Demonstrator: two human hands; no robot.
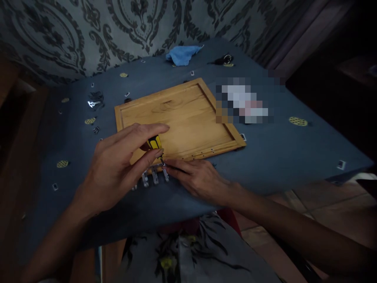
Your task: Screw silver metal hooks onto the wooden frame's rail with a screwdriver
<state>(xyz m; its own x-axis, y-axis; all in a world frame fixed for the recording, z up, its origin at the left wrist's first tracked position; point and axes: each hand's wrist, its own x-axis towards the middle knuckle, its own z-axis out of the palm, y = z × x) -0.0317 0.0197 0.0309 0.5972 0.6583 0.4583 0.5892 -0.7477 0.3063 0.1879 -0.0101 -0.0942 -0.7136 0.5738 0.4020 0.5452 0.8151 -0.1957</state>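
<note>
My left hand [118, 165] is closed round the handle of a short yellow-and-black screwdriver [154, 143], its shaft pointing down. The tip meets the near edge of a framed wooden board [176, 118] lying flat on the table. My right hand [203, 179] has its fingertips together at that same spot, against the base of a metal hook [166, 175]. Further left along this edge hang several similar grey hooks [155, 177], partly behind my left hand. Small dark holes [202, 152] run along the edge to the right. Any screw under the tip is too small to make out.
A blue patterned cloth [265, 157] covers the table. Small dark hardware [96, 129] and a dark heap with a shiny piece [96, 101] lie at left. A blue rag [183, 55] and a black object [224, 59] lie at the back. A blurred-out item [244, 100] is at right.
</note>
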